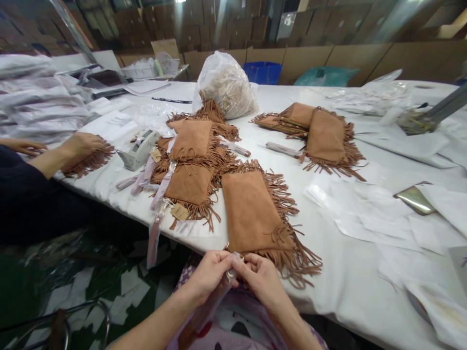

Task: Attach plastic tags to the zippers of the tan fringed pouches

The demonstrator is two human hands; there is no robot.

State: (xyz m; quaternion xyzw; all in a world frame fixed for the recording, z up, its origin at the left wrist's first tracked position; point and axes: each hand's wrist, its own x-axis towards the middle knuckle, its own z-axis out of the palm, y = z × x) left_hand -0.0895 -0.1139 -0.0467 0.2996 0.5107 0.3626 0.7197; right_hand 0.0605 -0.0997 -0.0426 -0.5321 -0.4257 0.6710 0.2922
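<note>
At the table's front edge, my left hand [211, 274] and my right hand [260, 276] meet, both closed in a pinch. Between them is a plastic-wrapped strap [209, 306] with a metal clasp [230, 273], its length hanging toward my lap. Just beyond my fingers lies a brown fringed pouch [248, 211], flat on the white table; whether the clasp is joined to it is hidden by my fingers. Left of it, more fringed pouches [191, 182] are piled, with a paper tag [179, 211] and a wrapped strap [155, 233] hanging over the edge.
A co-worker's hand [82, 146] rests on another fringed piece at left, beside stacked wrapped packages [40, 97]. A tape dispenser [138, 148], a stuffed plastic bag [228, 87], further pouches [324, 136], loose white papers [383, 214] and a phone-like shiny object [415, 199] lie around.
</note>
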